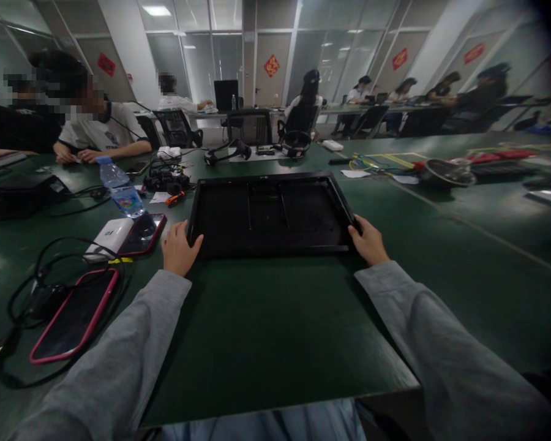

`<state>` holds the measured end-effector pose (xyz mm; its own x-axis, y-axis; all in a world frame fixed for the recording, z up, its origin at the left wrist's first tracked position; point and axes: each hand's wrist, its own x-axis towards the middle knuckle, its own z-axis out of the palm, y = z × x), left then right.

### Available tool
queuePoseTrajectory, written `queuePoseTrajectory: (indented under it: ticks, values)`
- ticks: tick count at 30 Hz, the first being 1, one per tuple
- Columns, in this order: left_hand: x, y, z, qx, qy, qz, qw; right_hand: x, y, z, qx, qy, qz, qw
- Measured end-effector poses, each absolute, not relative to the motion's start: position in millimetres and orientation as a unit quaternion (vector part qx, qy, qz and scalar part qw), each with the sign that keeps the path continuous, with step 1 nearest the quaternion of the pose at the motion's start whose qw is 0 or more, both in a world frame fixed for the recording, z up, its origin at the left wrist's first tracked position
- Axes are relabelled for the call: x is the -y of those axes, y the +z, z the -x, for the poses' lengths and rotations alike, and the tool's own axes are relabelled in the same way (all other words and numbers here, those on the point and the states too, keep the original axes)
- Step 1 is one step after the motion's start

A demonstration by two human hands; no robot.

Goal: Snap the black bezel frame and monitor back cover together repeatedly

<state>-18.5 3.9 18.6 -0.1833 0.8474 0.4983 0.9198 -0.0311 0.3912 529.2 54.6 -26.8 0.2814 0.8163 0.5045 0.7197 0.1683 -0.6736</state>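
A shallow black rectangular tray [229, 211] with a raised rim and two inner ridges lies in front of me on the green table [275, 331]. My left hand [180, 250] is at its near left corner, with the thumb over the edge and the fingers along the outer side. On the opposite side, my right hand [368, 240] grips the right rim, thumb on top and the other fingers mostly hidden beneath or behind it. Both hands hold the tray by its short sides.
Left of me lie a pink-edged phone [76, 315] with a black cable, a white box-like device [110, 237], another phone [149, 233] and a tilted water bottle [122, 187]. Farther right stands a metal bowl [446, 173] near wires. A person [103, 131] sits across at left.
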Motion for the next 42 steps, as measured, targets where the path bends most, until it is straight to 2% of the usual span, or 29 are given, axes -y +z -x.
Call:
queuePoseTrajectory:
  ticks: [4, 15, 42]
  values:
    - [-13.6, 10.0, 32.2, 0.719, -0.296, 0.628, -0.037, -51.9, -23.7, -525.3, 0.598, 0.051, 0.643, 0.475]
    - [-10.9, 20.0, 36.3, 0.722, -0.322, 0.604, -0.096, -50.2, -20.7, -521.9, 0.594, 0.049, 0.644, 0.480]
    - [-2.1, 18.7, 36.4, 0.736, -0.278, 0.617, -0.040, -54.0, -24.4, -525.2, 0.609, 0.083, 0.614, 0.494]
